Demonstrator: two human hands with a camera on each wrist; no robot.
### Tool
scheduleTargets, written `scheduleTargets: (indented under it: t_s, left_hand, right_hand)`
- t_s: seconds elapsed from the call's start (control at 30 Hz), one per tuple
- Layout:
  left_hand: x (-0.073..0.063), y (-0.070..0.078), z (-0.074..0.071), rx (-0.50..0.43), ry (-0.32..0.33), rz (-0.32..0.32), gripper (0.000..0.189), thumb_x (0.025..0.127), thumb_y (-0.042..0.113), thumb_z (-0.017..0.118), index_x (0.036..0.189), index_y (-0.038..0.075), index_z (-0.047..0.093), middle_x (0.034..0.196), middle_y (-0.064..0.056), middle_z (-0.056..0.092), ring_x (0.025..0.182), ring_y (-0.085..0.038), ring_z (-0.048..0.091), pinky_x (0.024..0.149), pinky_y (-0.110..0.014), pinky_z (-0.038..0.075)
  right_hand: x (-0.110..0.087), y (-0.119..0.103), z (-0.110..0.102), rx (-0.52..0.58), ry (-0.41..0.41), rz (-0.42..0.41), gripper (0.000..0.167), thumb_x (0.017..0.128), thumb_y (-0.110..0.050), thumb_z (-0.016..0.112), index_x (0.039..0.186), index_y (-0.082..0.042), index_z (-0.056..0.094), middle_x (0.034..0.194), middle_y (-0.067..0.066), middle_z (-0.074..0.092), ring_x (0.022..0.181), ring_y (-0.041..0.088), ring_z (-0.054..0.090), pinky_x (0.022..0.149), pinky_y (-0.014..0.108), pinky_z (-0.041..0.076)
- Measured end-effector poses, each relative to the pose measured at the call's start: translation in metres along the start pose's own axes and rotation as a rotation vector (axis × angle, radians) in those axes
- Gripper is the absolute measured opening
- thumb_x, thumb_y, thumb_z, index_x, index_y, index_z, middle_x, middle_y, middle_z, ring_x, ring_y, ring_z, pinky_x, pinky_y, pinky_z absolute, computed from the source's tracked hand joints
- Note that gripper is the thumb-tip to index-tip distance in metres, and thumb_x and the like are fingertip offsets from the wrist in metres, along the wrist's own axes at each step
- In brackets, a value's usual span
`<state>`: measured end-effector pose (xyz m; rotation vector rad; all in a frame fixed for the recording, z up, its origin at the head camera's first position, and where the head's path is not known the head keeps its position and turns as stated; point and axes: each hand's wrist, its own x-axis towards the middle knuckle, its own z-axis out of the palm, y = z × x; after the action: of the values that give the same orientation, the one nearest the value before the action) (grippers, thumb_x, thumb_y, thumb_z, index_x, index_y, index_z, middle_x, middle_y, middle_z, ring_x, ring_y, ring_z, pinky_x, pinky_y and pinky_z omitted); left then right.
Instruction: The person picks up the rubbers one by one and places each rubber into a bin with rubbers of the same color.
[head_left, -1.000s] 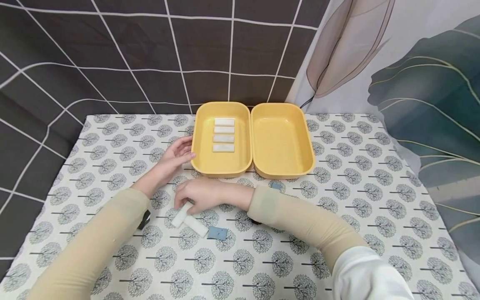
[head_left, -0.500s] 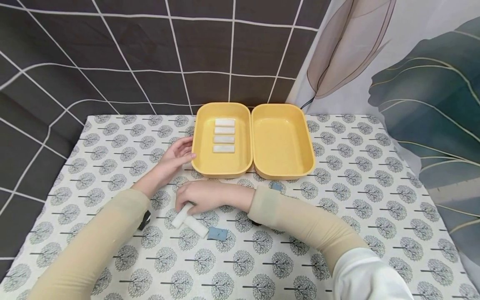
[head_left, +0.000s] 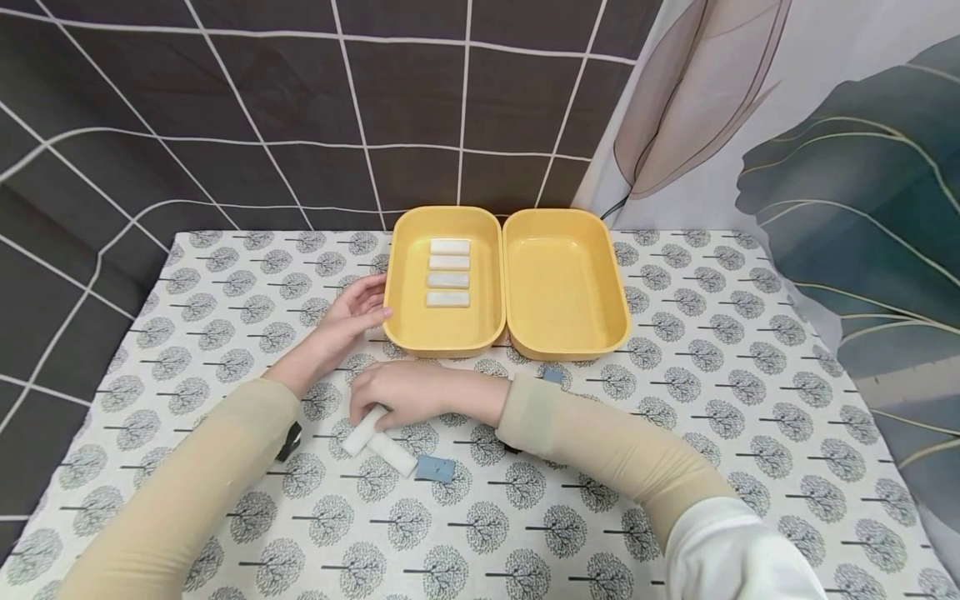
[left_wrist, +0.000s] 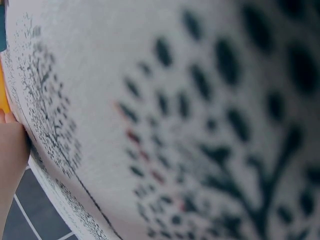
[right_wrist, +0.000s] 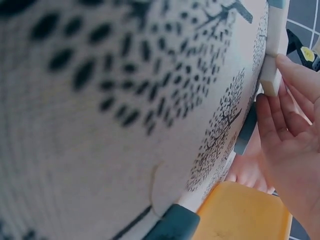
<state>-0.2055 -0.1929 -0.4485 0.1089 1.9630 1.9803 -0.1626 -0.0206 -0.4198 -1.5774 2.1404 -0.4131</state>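
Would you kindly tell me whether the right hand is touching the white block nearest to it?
Touching. The right wrist view shows it: the thumb tip of the right hand lies against the edge of the white block.

Broad way at right, centre blocked

Right of the rounded yellow right tray (head_left: 566,287), the tree-patterned, cloth-covered table (head_left: 720,358) leaves broad passage. The matching yellow left tray (head_left: 480,321) stands practically rim to rim with it; the left hand (head_left: 341,321) bars its left side. In front, the right hand (head_left: 397,392), the oblong white block (head_left: 362,434) it pinches, another white block (head_left: 393,455) and a flat blue block (head_left: 435,468) obstruct the middle; the beige-sleeved right forearm (head_left: 600,429) crosses the right tray's near approach.
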Motion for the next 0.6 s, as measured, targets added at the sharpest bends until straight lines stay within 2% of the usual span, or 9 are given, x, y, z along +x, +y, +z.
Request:
scheduleTargets:
  t_s: [0.37,0.6]
  left_hand:
    - [0.0001,0.0000,-0.0001,0.000,-0.003,-0.012,0.072,0.101,-0.002,0.055,0.165,0.001,0.024,0.172,-0.020,0.029,0.157,-0.032,0.033,0.136,-0.041,0.028]
    - [-0.0008,0.0007,0.0002,-0.001,-0.004,-0.010,0.072,0.101,-0.001,0.055,0.165,0.001,0.024,0.172,-0.020,0.029,0.155,-0.030,0.035,0.136,-0.039,0.028]
  right_hand:
    - [0.0013,-0.0004,0.0011,0.009,0.025,0.005,0.026,0.093,-0.017,0.080,0.119,-0.018,0.077,0.121,-0.007,0.075,0.121,0.009,0.064,0.116,0.021,0.046]
    - [0.0010,-0.0021,-0.0009,-0.007,0.039,0.008,0.023,0.093,-0.018,0.081,0.115,-0.019,0.077,0.114,-0.008,0.074,0.110,0.006,0.064,0.103,0.014,0.049]
